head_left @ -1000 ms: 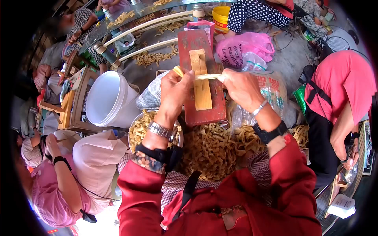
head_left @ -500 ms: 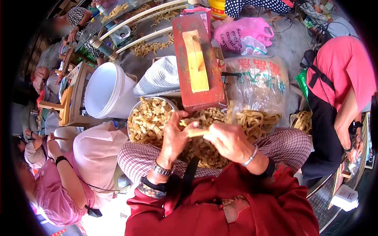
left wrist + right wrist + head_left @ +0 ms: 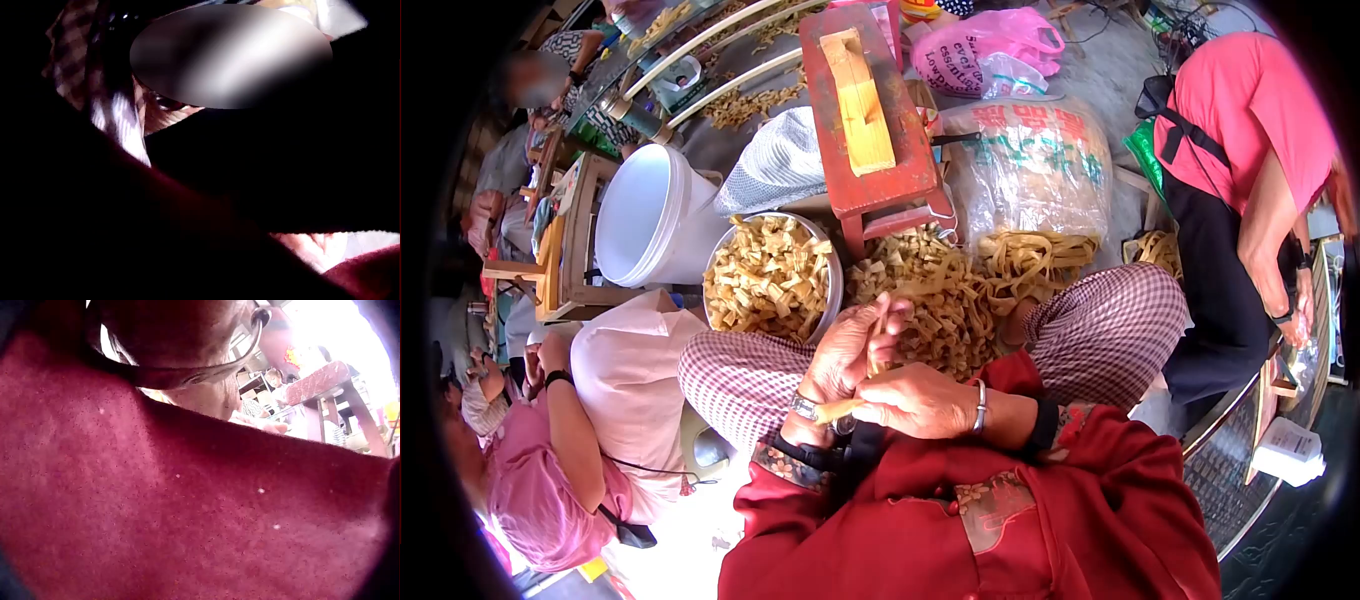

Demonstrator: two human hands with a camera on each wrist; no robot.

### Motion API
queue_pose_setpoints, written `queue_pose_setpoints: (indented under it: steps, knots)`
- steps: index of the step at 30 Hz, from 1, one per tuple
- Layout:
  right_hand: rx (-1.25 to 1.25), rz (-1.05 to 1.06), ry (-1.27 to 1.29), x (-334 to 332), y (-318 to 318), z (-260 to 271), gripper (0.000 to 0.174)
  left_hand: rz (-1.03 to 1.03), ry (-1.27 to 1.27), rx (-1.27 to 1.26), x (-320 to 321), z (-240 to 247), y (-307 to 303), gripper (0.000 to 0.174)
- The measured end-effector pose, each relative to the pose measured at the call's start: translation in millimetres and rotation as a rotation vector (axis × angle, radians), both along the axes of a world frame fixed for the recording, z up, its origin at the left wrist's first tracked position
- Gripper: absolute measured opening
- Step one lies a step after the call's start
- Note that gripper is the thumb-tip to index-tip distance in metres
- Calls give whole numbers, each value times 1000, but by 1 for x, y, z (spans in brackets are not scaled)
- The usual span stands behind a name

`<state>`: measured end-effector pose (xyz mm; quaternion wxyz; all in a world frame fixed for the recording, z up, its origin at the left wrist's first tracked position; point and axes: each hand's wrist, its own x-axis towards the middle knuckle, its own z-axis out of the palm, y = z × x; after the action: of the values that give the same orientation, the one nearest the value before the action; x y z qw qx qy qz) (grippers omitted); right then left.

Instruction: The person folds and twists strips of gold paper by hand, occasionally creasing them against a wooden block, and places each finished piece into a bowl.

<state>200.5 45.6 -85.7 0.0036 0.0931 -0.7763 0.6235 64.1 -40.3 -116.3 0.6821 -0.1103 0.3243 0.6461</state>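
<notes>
Close together over the lap in the head view, my left hand [image 3: 847,348] and right hand [image 3: 922,400] both grip a narrow yellow-brown strip [image 3: 836,411]. Its flat end sticks out from the right fingers across the left wrist; the stretch between the hands is mostly hidden by the fingers. A heap of folded strips [image 3: 945,315] lies just beyond the hands. To its left, a white basin [image 3: 837,288] is full of similar folded pieces [image 3: 765,280]. The left wrist view is mostly dark. In the right wrist view a red sleeve [image 3: 187,506] covers most of the picture.
Ahead stands a red stool [image 3: 912,165] with a notched wooden block [image 3: 859,110] on it. Long strips [image 3: 1040,255] lie beside a clear plastic sack [image 3: 1035,165]. A white bucket [image 3: 640,215] is at the left. People sit close on both sides.
Both hands have come from above the stool down and back to the lap, bringing the strip along. The strip was stretched between them over the block earlier. The head view has shifted too.
</notes>
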Motion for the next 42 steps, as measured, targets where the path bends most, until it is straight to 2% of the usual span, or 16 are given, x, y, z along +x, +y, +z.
queue_pose_setpoints:
  steps: [4, 5, 7, 8, 11, 13, 15, 16, 20, 24, 25, 28, 30, 35, 39, 42]
  knots:
    - [-242, -579, 88, -8, 2, 5, 20, 30, 701, -63, 16, 23, -11, 17]
    - [-17, -692, 52, -9, 11, 4, 20, 73, 655, -191, 24, 28, -10, 18]
    - [-120, -764, 115, -18, 14, -1, 19, -166, 704, -86, 19, 38, -24, 16]
    - [-25, -695, 85, -18, 16, -16, 19, -179, 745, -65, 22, 44, -25, 14]
    - [-489, -583, -380, -20, 14, 6, 18, -140, 1171, -157, 25, 59, -25, 12]
    - [-165, -511, -70, -21, 19, -10, 14, -26, 1762, -156, 28, 70, -26, 5]
    - [-145, -400, -21, -20, 25, -18, 11, 21, 2175, -77, 24, 67, -28, 10]
    - [-285, -329, -124, -19, 27, -18, 10, -31, 2160, -92, 24, 68, -31, 13]
    - [-166, -72, -42, -13, 41, -9, 19, -37, 2210, 156, 25, 69, -30, 16]
    - [-180, -212, -63, -9, 38, 3, 24, 99, 1538, -21, 36, 59, -33, 11]
    - [-211, -279, -46, -9, 36, 13, 24, 201, 1072, 113, 35, 64, -30, 13]
    - [-211, -293, -9, -6, 35, 21, 26, 214, 584, 339, 24, 64, -31, 27]
    - [-51, -319, 164, -8, 37, 30, 26, 244, 542, 300, 30, 69, -28, 30]
    - [-385, -291, -99, 0, 38, 12, 28, 89, 706, 237, 31, 78, -30, 37]
    - [-506, -306, -172, -1, 36, 5, 30, -54, 1561, 196, 30, 72, -24, 45]
    - [-669, -292, -210, -2, 36, 1, 31, -97, 1390, 166, 28, 72, -27, 48]
